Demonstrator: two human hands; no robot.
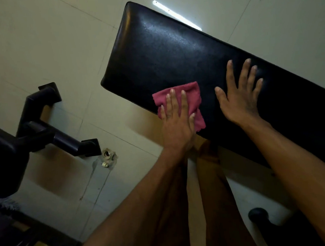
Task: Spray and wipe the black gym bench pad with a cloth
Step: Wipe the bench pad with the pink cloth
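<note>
Head view, left grip: left hand point(176, 120) lies flat, fingers straight, pressing the red cloth point(183, 101).
Right grip: right hand point(239, 94) released, palm spread on the pad just beside the cloth.
Cloth: crumpled, at the near edge, partly overhanging.
Pad: black gym bench pad point(163, 53), glossy, faintly streaked.

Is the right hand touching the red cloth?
Apart. The head view shows the right hand flat on the bench pad, bare pad between it and the red cloth.
</note>
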